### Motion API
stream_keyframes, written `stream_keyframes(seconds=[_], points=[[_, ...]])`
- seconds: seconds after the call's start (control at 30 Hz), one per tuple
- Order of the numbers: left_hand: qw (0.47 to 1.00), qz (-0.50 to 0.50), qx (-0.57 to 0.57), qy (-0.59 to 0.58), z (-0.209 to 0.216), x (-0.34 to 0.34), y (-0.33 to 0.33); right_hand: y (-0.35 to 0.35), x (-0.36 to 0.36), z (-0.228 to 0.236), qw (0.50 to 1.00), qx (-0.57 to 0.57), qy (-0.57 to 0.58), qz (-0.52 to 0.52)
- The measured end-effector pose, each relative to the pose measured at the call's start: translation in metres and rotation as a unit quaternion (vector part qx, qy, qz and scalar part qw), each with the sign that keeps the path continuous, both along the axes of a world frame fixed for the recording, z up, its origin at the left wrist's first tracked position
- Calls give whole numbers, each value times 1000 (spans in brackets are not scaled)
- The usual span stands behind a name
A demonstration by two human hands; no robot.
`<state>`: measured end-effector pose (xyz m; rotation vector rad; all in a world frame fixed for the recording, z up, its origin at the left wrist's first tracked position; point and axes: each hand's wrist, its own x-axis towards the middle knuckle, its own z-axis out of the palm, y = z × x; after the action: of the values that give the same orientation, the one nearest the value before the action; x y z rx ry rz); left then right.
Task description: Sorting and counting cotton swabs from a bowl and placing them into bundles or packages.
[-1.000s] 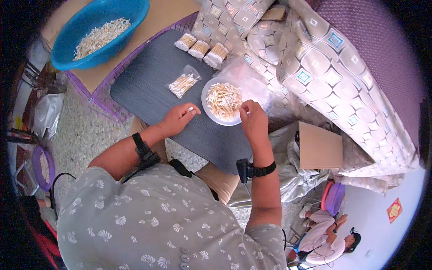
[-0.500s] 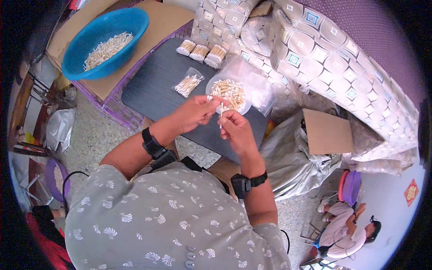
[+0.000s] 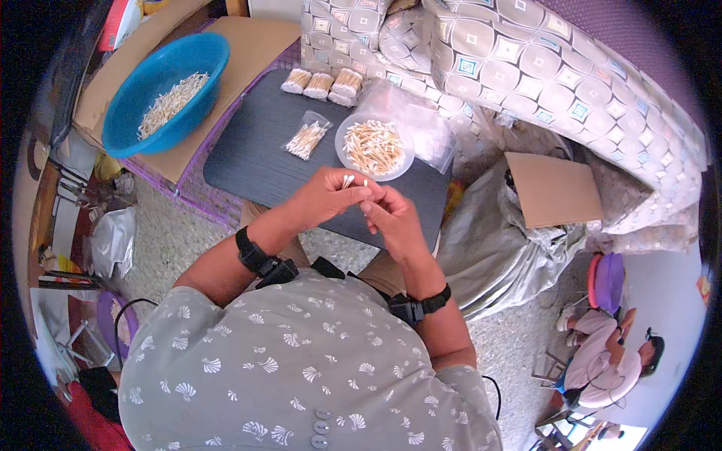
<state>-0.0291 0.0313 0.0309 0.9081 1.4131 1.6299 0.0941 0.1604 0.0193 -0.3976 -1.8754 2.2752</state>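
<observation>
Cotton swabs [image 3: 347,181] stick up from my left hand [image 3: 327,201], which is closed round them, white tips showing above the thumb. My right hand [image 3: 396,219] meets it, thumb and fingers pinched at one more swab [image 3: 365,183] between the hands; its lower part is hidden. Just beyond them, a white bowl [image 3: 340,152] holds a heap of loose swabs. To its left a small clear bag [image 3: 306,136] with swabs in it lies on the dark table [image 3: 248,143]. Three bundles of swabs [image 3: 320,85] stand in a row at the table's far edge.
Clear plastic bags [image 3: 421,131] lie right of the bowl. A blue basin [image 3: 214,56] with more swabs sits on cardboard [image 3: 259,34] at far left. Patterned fabric [image 3: 511,60] borders the far right, above a grey sack [image 3: 489,248]. Another person [image 3: 605,361] sits at lower right.
My right hand has brought its swab up against my left hand; the two now touch. The whole view has shifted slightly, and the bowl's swabs are less covered by my hands.
</observation>
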Motion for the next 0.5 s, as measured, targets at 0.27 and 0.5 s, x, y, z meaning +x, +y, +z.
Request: stream_keyframes(seconds=[0.27,0.5], points=[[999,1,7,36,6,6,0,1,1,-14,992,60,87,-65],[996,55,-57,47,12,7,-5,5,14,7,983,136,56,-108]])
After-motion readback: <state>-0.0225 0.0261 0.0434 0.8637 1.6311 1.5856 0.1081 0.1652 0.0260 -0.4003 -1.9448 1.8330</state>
